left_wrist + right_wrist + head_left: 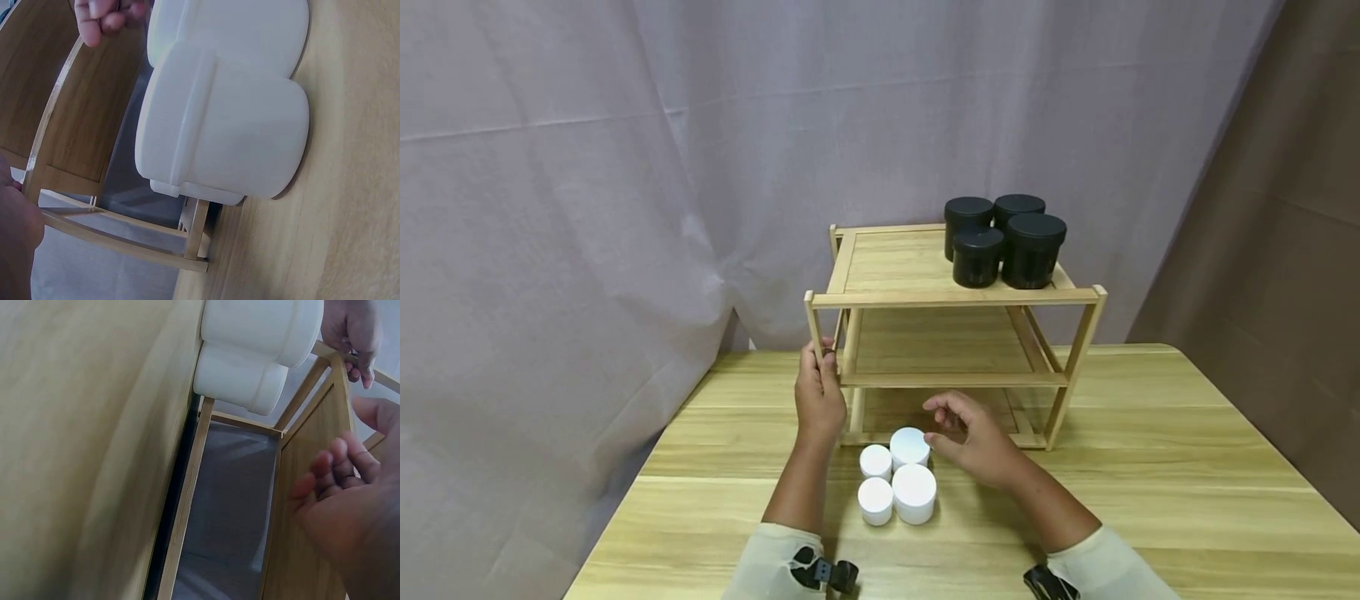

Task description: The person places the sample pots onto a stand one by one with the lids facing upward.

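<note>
My left hand [820, 402] grips the front left post of a light wooden three-tier rack [955, 298]; in the left wrist view this hand [19, 228] shows beside the post. Just in front of the rack, several white lidded jars [914, 493] stand close together on the table, two larger and two smaller. My right hand [973, 442] hovers right of these jars, before the lower shelf, fingers loosely bent and holding nothing. The right wrist view shows the same hand [350, 515] apart from the white jars [250, 331].
Several black lidded jars [1033, 254] stand grouped at the right of the rack's top shelf. Beneath everything is a wood-grain table [1150, 467]. A grey curtain [760, 150] hangs behind, and a brown one [1262, 292] on the right.
</note>
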A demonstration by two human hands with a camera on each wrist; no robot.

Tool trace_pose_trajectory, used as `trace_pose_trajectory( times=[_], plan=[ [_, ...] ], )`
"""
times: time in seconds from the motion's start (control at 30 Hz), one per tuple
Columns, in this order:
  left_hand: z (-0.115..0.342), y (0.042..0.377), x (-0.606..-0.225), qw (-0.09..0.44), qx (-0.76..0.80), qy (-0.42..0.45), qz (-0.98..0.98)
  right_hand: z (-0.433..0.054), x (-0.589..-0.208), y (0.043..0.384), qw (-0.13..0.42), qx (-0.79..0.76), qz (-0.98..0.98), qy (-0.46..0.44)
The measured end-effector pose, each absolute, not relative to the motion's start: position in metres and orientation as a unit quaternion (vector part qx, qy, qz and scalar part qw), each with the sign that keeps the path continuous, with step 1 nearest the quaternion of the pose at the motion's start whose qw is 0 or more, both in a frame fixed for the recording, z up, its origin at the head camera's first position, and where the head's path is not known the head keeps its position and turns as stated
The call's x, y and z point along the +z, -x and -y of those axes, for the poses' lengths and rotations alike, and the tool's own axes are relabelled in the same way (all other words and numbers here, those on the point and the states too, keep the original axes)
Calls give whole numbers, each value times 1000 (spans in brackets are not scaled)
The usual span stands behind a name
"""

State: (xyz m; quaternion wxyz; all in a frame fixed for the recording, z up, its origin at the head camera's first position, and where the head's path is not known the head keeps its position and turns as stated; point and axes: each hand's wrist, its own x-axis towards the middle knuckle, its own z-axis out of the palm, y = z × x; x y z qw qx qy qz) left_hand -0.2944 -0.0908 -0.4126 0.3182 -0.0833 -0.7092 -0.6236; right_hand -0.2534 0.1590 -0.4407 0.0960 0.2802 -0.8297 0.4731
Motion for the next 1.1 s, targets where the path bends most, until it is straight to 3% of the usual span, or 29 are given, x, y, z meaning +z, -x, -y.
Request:
trace_pose_trajectory(
  times=[0.6,1.1],
  plan=[
    [90,294,-412,323,-624,82,707,-166,-444,262,-47,404,871,-274],
    [90,293,-414,328,-622,82,706,-164,-445,269,-101,381,869,-299]
  ],
)
